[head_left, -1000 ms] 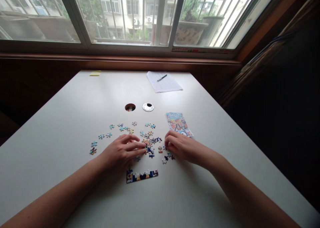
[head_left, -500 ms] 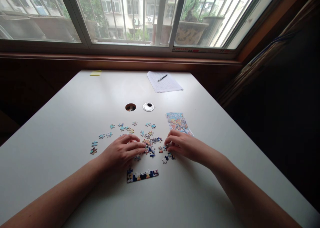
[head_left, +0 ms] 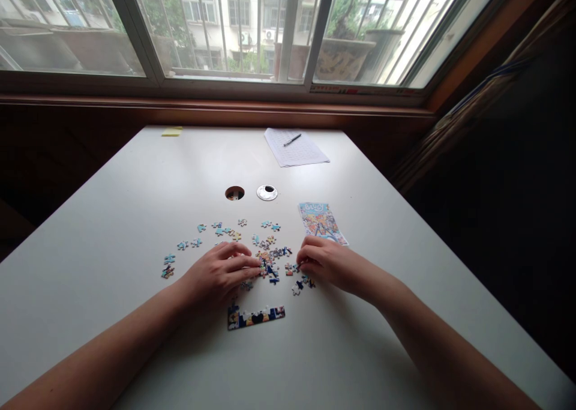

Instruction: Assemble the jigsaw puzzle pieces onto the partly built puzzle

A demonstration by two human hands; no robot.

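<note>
1. Read places from a clock face laid on the table [head_left: 121,212], twelve towards the window, with the central heap of puzzle pieces [head_left: 266,257] as its hub.
2. The left grip [head_left: 216,272], at nine o'clock, has its fingers spread, fingertips at the heap's edge; its underside is hidden, so I cannot tell whether it holds a piece. Better to rest those fingers lightly, so nothing gets dragged.
3. The right grip [head_left: 330,261], at three o'clock, has thumb and fingers drawn together low over the table. A piece shows at the tips, but I cannot tell if it is pinched or merely touched. Lifting by the edges would suit such thin card.
4. Keep the wrist off the small cluster [head_left: 302,285] at four o'clock, just below that grip; a sleeve-like sweep could scatter it.
5. The joined strip [head_left: 256,319] lies at six o'clock, apart from both grips. Low forearms could knock it, so work above it.
6. For matching colours, glance at the printed picture sheet [head_left: 319,218] at two o'clock, which the right grip partly covers.
</note>
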